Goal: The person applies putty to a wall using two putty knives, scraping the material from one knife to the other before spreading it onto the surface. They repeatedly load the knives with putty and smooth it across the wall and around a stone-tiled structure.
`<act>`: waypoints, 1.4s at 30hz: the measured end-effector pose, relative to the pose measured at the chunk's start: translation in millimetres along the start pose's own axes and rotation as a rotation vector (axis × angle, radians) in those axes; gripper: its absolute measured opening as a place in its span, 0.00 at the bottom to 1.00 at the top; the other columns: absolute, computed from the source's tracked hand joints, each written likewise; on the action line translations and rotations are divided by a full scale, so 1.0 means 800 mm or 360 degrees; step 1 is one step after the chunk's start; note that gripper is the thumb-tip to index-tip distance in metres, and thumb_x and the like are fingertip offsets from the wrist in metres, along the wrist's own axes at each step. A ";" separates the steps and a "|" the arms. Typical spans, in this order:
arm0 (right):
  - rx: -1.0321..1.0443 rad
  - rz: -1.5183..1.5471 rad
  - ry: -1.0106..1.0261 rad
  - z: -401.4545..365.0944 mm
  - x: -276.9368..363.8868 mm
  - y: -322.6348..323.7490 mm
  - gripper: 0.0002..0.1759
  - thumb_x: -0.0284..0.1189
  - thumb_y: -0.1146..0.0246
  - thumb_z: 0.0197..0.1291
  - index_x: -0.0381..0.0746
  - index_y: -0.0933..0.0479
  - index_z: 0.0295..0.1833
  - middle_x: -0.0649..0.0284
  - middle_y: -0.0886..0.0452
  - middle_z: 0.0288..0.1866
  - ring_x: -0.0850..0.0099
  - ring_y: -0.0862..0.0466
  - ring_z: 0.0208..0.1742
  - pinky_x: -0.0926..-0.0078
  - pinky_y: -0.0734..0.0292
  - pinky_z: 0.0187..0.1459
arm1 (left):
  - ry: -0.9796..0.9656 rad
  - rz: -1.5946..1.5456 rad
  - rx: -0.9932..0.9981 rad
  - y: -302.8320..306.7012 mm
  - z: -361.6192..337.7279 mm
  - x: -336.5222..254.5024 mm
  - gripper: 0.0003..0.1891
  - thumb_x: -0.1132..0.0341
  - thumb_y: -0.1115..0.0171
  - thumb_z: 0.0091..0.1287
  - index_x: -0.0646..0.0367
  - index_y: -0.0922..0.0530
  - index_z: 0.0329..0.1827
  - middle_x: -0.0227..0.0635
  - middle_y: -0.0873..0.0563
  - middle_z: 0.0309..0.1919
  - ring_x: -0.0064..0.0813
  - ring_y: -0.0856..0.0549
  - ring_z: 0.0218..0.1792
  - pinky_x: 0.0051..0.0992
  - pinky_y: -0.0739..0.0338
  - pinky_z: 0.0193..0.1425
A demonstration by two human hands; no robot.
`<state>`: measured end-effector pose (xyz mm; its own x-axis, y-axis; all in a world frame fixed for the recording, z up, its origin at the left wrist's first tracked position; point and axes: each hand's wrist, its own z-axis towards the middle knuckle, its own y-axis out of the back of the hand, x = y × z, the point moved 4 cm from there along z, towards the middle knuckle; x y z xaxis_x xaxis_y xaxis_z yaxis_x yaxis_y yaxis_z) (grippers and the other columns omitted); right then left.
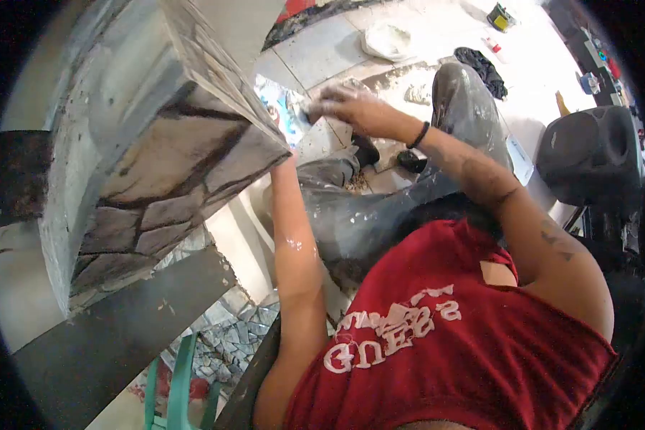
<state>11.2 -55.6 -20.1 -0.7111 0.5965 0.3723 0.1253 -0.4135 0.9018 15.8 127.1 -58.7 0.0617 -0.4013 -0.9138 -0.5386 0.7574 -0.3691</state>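
Observation:
A large block (172,154) with a stone-like face and dark painted joints fills the upper left. My left forearm reaches up to its right corner. Most of my left hand (282,156) is hidden by that corner, so its fingers cannot be made out. To the right of the corner, my right hand (358,113) is raised over the floor, smeared by motion and whitish at the fingers. Something greyish shows at its fingertips, too blurred to name. Behind it lies a blue and white printed sheet or bag (288,107).
A dark board (122,326) runs below the block, with a green plastic chair (183,383) beneath. A black speaker (588,154) stands at the right. On the tiled floor are a white bag (388,43), a black cloth or bag (481,70) and a dark container (501,18).

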 end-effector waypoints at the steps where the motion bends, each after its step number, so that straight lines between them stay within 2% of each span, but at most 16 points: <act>1: 0.0095 -0.0159 0.0089 -0.002 -0.003 -0.009 0.35 0.14 0.50 0.46 0.52 0.35 0.63 0.52 0.34 0.60 0.51 0.28 0.57 0.58 0.32 0.58 | 0.0057 -0.0041 0.0020 0.011 0.015 0.019 0.16 0.76 0.41 0.58 0.60 0.26 0.51 0.34 0.19 0.44 0.29 0.19 0.41 0.30 0.23 0.44; 5: 0.0305 0.0512 0.0138 -0.019 -0.035 -0.012 0.37 0.13 0.47 0.41 0.42 0.35 0.64 0.53 0.35 0.64 0.57 0.33 0.64 0.66 0.36 0.62 | 0.0418 -0.0263 0.0343 0.072 0.088 0.121 0.19 0.69 0.43 0.60 0.58 0.27 0.56 0.34 0.20 0.48 0.30 0.19 0.44 0.31 0.23 0.45; 7: 0.0344 0.1096 -0.0225 -0.008 -0.060 0.022 0.37 0.18 0.47 0.42 0.35 0.37 0.65 0.50 0.32 0.63 0.62 0.30 0.62 0.69 0.42 0.66 | 0.0470 -0.0541 0.0349 0.093 0.087 0.155 0.19 0.67 0.42 0.60 0.58 0.27 0.55 0.34 0.20 0.47 0.31 0.19 0.45 0.31 0.24 0.46; 9: -0.0377 0.1077 -0.0195 0.018 -0.053 0.106 0.31 0.17 0.50 0.52 0.37 0.37 0.65 0.59 0.33 0.65 0.68 0.32 0.63 0.71 0.42 0.65 | 0.0530 -0.0738 0.0379 0.111 0.091 0.193 0.19 0.66 0.41 0.59 0.58 0.26 0.54 0.33 0.19 0.47 0.31 0.19 0.45 0.32 0.24 0.47; 10: -0.0560 0.1555 -0.0309 0.038 -0.084 0.110 0.30 0.15 0.51 0.53 0.37 0.37 0.66 0.58 0.32 0.65 0.67 0.34 0.65 0.70 0.43 0.66 | 0.0578 -0.0783 0.0382 0.119 0.089 0.208 0.19 0.65 0.40 0.59 0.58 0.25 0.54 0.33 0.19 0.47 0.32 0.19 0.46 0.32 0.24 0.48; 12: -0.1055 0.0698 -0.0289 0.059 -0.114 0.151 0.34 0.14 0.51 0.49 0.33 0.42 0.67 0.50 0.36 0.66 0.57 0.39 0.69 0.65 0.48 0.68 | 0.0753 -0.0408 -0.0059 0.101 0.036 0.166 0.19 0.68 0.38 0.57 0.57 0.25 0.53 0.32 0.19 0.47 0.31 0.19 0.46 0.32 0.24 0.49; 13: -0.1220 0.0343 -0.0251 0.071 -0.131 0.164 0.38 0.13 0.51 0.44 0.31 0.46 0.68 0.46 0.39 0.67 0.51 0.42 0.70 0.63 0.51 0.69 | 0.0586 -0.0127 -0.0094 0.100 0.024 0.157 0.16 0.71 0.37 0.57 0.59 0.24 0.50 0.33 0.19 0.46 0.31 0.18 0.43 0.32 0.22 0.47; 14: -0.1523 0.0183 -0.0234 0.087 -0.164 0.163 0.40 0.13 0.49 0.40 0.36 0.43 0.66 0.47 0.38 0.65 0.47 0.40 0.66 0.59 0.49 0.68 | 0.0556 -0.0445 -0.0011 0.099 0.022 0.172 0.15 0.71 0.38 0.58 0.60 0.23 0.49 0.33 0.18 0.45 0.32 0.18 0.43 0.32 0.22 0.47; 17: -0.1680 0.0092 -0.0325 0.111 -0.096 0.221 0.35 0.10 0.54 0.39 0.35 0.37 0.60 0.46 0.32 0.55 0.48 0.33 0.58 0.59 0.37 0.59 | 0.0667 -0.0761 0.0063 0.101 0.025 0.188 0.13 0.71 0.39 0.58 0.62 0.22 0.47 0.35 0.18 0.43 0.32 0.17 0.42 0.32 0.22 0.48; 20: -0.1839 -0.0309 -0.0337 0.139 -0.086 0.212 0.35 0.11 0.51 0.38 0.38 0.35 0.59 0.48 0.34 0.53 0.49 0.35 0.58 0.56 0.39 0.58 | 0.0744 -0.0604 0.0093 0.116 0.042 0.204 0.13 0.70 0.40 0.59 0.63 0.22 0.47 0.35 0.17 0.42 0.33 0.17 0.42 0.32 0.22 0.48; 23: -0.1796 -0.0633 -0.0549 0.161 -0.104 0.164 0.31 0.25 0.43 0.47 0.46 0.36 0.62 0.54 0.37 0.59 0.49 0.38 0.61 0.43 0.50 0.63 | 0.0733 -0.0384 0.0090 0.126 0.050 0.215 0.15 0.70 0.41 0.59 0.66 0.23 0.48 0.38 0.17 0.42 0.33 0.17 0.42 0.33 0.22 0.47; 29: -0.1601 -0.0394 -0.0405 0.162 -0.077 0.052 0.28 0.21 0.45 0.52 0.45 0.35 0.62 0.54 0.35 0.58 0.52 0.38 0.62 0.43 0.54 0.65 | 0.0501 -0.0567 0.0108 0.124 0.038 0.201 0.17 0.71 0.41 0.57 0.68 0.24 0.50 0.41 0.18 0.44 0.36 0.18 0.45 0.35 0.22 0.50; 30: -0.1701 -0.0242 -0.0174 0.151 -0.065 0.055 0.27 0.21 0.45 0.53 0.43 0.35 0.62 0.53 0.34 0.57 0.51 0.38 0.62 0.45 0.52 0.64 | 0.0492 -0.0596 0.0134 0.117 0.032 0.190 0.20 0.72 0.40 0.55 0.67 0.26 0.51 0.40 0.19 0.46 0.36 0.18 0.46 0.38 0.23 0.53; 33: -0.1932 -0.0217 -0.0217 0.138 -0.095 0.090 0.27 0.22 0.46 0.53 0.40 0.35 0.62 0.51 0.33 0.57 0.49 0.38 0.61 0.47 0.50 0.63 | 0.0535 -0.0956 0.0439 0.084 0.015 0.156 0.22 0.70 0.38 0.54 0.65 0.26 0.53 0.39 0.22 0.51 0.35 0.21 0.49 0.37 0.25 0.53; 36: -0.2001 -0.0333 -0.0274 0.142 -0.093 0.190 0.34 0.16 0.48 0.43 0.37 0.39 0.63 0.46 0.38 0.59 0.45 0.40 0.62 0.49 0.47 0.62 | 0.0777 -0.0655 0.0174 0.123 0.032 0.199 0.23 0.67 0.36 0.55 0.62 0.26 0.55 0.37 0.26 0.56 0.33 0.23 0.51 0.36 0.27 0.50; 42: -0.1866 -0.0617 -0.0391 0.171 -0.093 0.197 0.34 0.18 0.44 0.39 0.41 0.36 0.60 0.51 0.37 0.58 0.49 0.39 0.61 0.48 0.47 0.60 | 0.0624 -0.0236 0.0010 0.123 0.040 0.194 0.20 0.68 0.36 0.56 0.66 0.24 0.51 0.36 0.17 0.42 0.33 0.17 0.37 0.33 0.23 0.44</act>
<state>178.3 -70.7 124.2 -0.4005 0.8752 0.2714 -0.8407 -0.4687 0.2713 -0.9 155.6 -242.2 -0.1872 -0.6710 -0.7175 -0.5427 0.6794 -0.4938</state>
